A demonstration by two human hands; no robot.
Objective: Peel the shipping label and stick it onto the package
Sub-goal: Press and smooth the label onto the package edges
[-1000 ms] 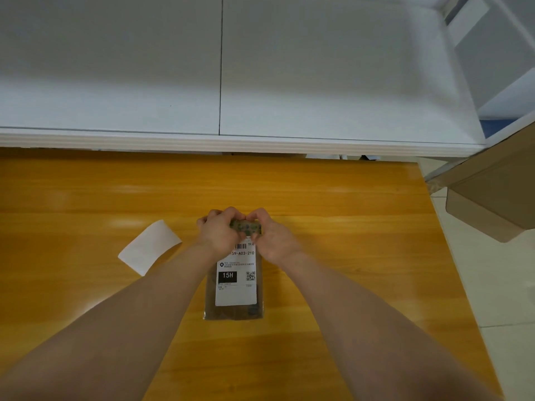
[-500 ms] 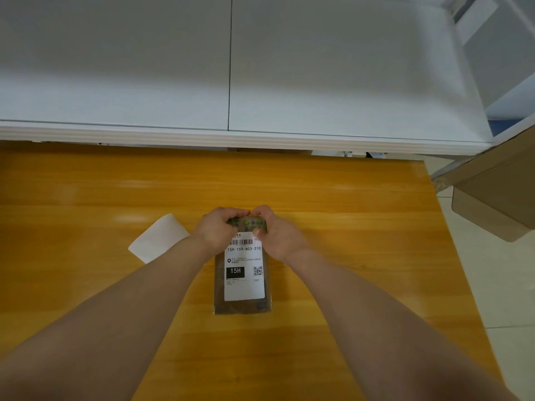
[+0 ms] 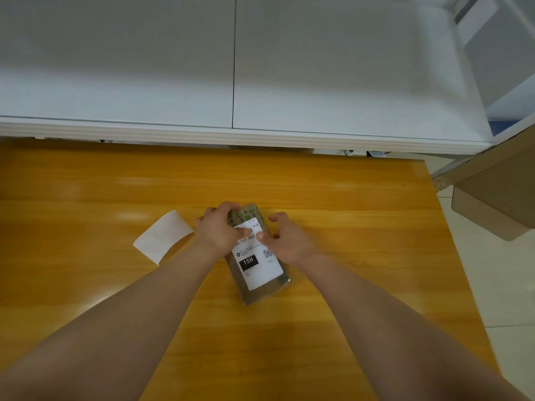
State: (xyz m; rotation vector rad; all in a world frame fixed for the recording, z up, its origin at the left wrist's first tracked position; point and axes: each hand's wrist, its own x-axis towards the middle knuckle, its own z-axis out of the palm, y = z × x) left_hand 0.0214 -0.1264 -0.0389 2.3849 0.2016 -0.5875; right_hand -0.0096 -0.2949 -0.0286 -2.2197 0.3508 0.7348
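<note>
With both thumbs pressing the shipping label [image 3: 258,260] onto the package [image 3: 262,287], left hand [image 3: 217,228] fingers gripping its top, right hand [image 3: 285,241] fingers spread, uneven pressure could trap wrinkles.

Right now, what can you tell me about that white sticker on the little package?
The shipping label is a white paper rectangle printed with a black "15H" block, a QR code and a partly covered code line. It lies stuck along the clear package, tilted on the table. The left hand and right hand press its far end.
</note>
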